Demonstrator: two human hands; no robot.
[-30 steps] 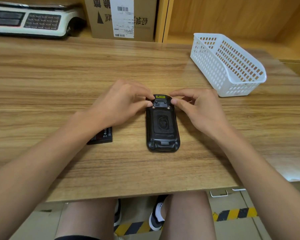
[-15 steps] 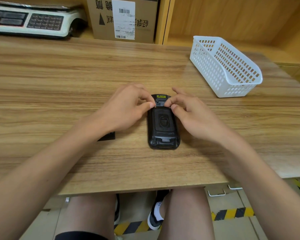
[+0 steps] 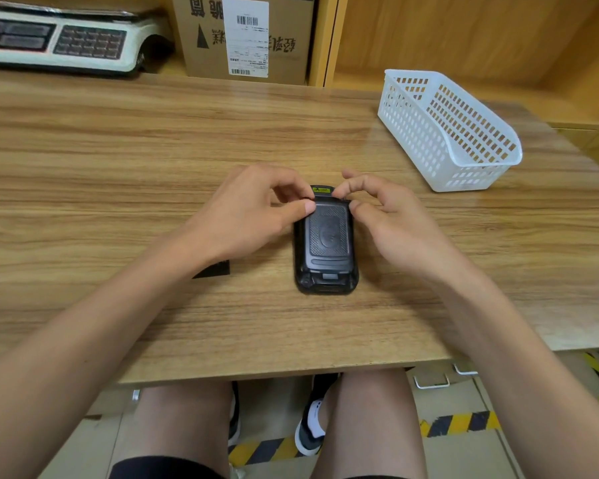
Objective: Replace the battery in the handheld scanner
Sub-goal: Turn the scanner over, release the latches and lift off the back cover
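The scanner (image 3: 325, 242) lies face down near the worktop's (image 3: 118, 167) front edge. Its far end is pinched by the left hand (image 3: 253, 212) and right hand (image 3: 384, 216), fingers curled. Bare wood separates it from the basket (image 3: 446, 129), far right.

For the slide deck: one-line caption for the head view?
Both hands, left and right, pinch the far end of the face-down scanner on the wooden table.

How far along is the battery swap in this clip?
Looks late-stage. A loose battery, probably the old one, lies on the table. The scanner lies face down with its back cover on. The left hand and right hand pinch the cover's top corners. Left: confirming it's latched.
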